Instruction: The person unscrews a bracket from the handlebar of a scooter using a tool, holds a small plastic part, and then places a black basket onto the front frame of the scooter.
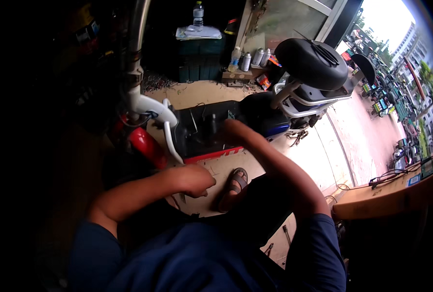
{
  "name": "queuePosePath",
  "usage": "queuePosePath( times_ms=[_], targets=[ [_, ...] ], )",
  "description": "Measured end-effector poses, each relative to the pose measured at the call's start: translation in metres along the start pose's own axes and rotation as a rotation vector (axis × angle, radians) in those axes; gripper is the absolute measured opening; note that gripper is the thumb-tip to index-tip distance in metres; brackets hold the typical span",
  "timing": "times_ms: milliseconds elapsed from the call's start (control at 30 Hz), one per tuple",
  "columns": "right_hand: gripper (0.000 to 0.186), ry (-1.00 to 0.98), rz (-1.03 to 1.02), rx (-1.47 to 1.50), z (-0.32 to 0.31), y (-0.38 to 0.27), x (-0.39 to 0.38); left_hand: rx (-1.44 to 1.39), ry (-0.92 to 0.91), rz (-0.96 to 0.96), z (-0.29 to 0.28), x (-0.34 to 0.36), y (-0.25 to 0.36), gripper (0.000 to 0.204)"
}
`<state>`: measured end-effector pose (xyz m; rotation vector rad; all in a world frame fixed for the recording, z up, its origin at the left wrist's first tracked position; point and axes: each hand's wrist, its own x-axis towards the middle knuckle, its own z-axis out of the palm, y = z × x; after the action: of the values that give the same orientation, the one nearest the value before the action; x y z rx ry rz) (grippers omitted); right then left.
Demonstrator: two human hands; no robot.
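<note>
An electric scooter stands across in front of me, with its black footboard (204, 138) edged in red below my right hand. My right hand (233, 132) reaches down over that footboard, its fingers lost in shadow and blur. Close by on the footboard are a thin light-coloured rod (193, 120), perhaps a screwdriver, and a small dark upright cylinder (213, 120). My left hand (193, 180) is closed, its fingers curled under, nearer to me than the scooter's white front guard (172, 141). Whatever it may hold is hidden.
The scooter's black seat (313, 63) rises at the right rear, its steering column (134, 63) at left. Spray cans (246, 62) and a bottle (234, 59) stand behind. A cardboard box (382, 199) with cables is at right. Tools (287, 234) lie on the floor by my leg.
</note>
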<state>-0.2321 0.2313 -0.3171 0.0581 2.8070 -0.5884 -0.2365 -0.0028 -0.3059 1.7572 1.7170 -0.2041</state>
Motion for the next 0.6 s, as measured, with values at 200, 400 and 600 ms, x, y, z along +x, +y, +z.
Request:
queuePosePath(
  times_ms=[200, 400, 600],
  targets=[
    [0.031, 0.215, 0.363, -0.055, 0.117, -0.004, 0.126, -0.184, 0.411, -0.021, 0.003, -0.015, -0.053, 0.042],
    [0.042, 0.444, 0.416, 0.157, 0.081, -0.003, 0.1, -0.241, 0.376, -0.133, -0.003, -0.027, -0.06, 0.037],
    [0.052, 0.758, 0.167, 0.563, -0.036, 0.002, 0.071, -0.224, 0.788, -0.093, -0.011, -0.037, -0.066, 0.04]
  ],
)
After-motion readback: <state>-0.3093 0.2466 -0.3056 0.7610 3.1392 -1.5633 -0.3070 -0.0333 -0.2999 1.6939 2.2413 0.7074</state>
